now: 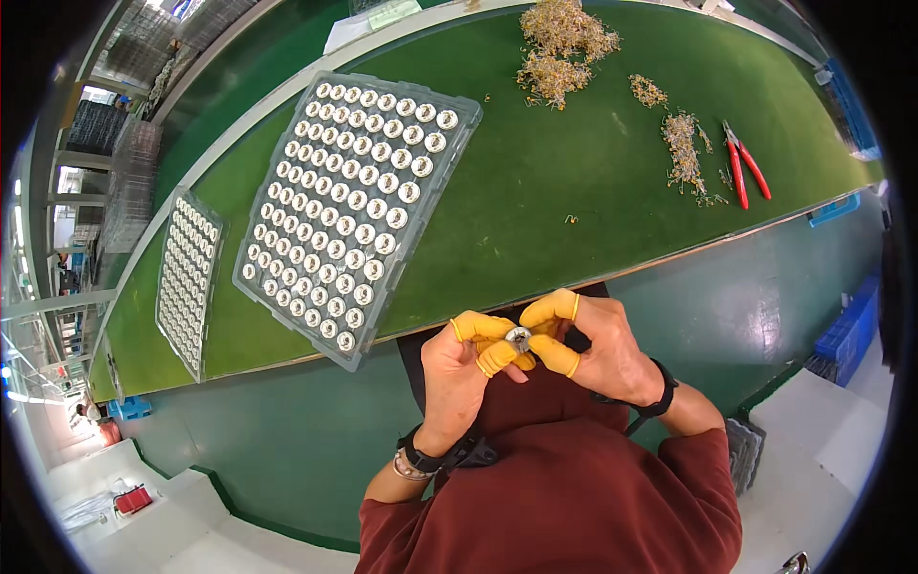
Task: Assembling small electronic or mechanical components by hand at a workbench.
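A small round white part with a metallic centre (518,338) sits between my two hands, just off the table's front edge. My left hand (461,368), yellow covers on its fingertips, pinches the part from its left side. From the right, my right hand (598,344), its thumb and finger covered in yellow too, closes at the part's edge; whether it grips the part or a tiny piece there is hard to see. Rows of similar round white parts fill a clear plastic tray (387,285) left of my hands.
Another filled tray (199,368) lies farther left on the green table (497,191). Heaps of small wire-legged components (564,43) are at the far side, with a smaller pile (683,148) to the right. Red-handled cutters (744,167) lie beside it. Blue crates (849,330) stand at right.
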`<state>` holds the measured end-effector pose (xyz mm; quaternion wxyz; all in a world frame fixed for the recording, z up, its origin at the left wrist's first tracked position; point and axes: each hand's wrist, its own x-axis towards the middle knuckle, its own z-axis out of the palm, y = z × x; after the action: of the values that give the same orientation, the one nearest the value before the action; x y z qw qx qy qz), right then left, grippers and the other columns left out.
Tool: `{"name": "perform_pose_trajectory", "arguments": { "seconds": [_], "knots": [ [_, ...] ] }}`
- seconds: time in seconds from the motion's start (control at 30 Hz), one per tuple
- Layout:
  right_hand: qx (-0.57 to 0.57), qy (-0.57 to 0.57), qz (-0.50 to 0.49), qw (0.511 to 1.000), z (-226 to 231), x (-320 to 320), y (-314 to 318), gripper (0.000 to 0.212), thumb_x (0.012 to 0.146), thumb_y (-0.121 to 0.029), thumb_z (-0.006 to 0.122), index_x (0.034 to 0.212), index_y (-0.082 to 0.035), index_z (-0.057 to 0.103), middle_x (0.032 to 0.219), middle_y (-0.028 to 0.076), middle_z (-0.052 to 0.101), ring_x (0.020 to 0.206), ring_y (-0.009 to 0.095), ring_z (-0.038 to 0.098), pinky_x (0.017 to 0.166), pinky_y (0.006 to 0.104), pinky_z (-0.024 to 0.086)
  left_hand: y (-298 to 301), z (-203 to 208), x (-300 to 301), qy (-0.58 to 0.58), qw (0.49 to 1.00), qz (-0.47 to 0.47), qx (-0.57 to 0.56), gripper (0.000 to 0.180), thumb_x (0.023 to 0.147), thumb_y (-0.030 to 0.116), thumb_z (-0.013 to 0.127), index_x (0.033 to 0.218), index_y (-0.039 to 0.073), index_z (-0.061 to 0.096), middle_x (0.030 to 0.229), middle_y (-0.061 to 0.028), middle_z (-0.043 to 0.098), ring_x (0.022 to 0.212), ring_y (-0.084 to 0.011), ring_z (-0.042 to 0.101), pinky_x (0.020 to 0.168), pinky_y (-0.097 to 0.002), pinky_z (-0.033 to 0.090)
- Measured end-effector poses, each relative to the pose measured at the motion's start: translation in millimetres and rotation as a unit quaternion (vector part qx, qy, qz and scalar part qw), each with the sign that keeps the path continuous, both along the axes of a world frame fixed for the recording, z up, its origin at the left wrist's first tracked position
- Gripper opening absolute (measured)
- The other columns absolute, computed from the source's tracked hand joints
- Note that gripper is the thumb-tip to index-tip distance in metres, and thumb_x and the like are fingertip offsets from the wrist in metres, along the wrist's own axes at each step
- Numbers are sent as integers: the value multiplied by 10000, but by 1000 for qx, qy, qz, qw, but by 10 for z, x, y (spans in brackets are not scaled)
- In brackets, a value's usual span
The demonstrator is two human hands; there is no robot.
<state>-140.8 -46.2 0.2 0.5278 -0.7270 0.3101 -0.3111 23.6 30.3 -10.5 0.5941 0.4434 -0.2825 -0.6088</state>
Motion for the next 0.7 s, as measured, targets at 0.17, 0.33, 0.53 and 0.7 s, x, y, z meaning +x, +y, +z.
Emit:
{"name": "perform_pose_trajectory", "arguments": {
  "seconds": [0.17, 0.33, 0.53, 0.7],
  "knots": [
    [-10, 24, -20, 999, -37, 61, 36, 164, 790, -37, 690, 903, 0, 577, 720, 90, 620, 615, 173, 618, 577, 286, 488, 31, -61, -40, -63, 998, 12, -12, 128, 875, -34, 606, 999, -49, 581, 915, -124, 645, 771, -200, 666, 619, -286, 577],
    [-34, 11, -21, 999, -64, 122, 55, 161, 787, -24, 687, 894, 7, 571, 716, 99, 606, 610, 183, 610, 577, 281, 490, 65, -17, -15, -94, 995, 27, -17, 140, 870, -47, 606, 1007, -52, 578, 920, -124, 644, 776, -198, 665, 629, -290, 580],
    [-64, -28, -51, 996, -72, 97, 1, 179, 774, 7, 670, 933, -14, 591, 753, 85, 599, 659, 201, 602, 590, 296, 486, -26, -80, -3, -2, 1000, 20, 2, 131, 877, -22, 606, 1003, -49, 579, 920, -131, 647, 779, -209, 670, 613, -298, 584],
    [-175, -19, 3, 984, -76, 123, -71, 194, 778, -12, 676, 954, -36, 598, 764, 94, 596, 654, 265, 568, 582, 333, 462, 16, -49, 0, -5, 999, 34, -14, 130, 876, -21, 608, 999, -52, 579, 911, -134, 650, 776, -204, 669, 610, -293, 581]
  ]
}}
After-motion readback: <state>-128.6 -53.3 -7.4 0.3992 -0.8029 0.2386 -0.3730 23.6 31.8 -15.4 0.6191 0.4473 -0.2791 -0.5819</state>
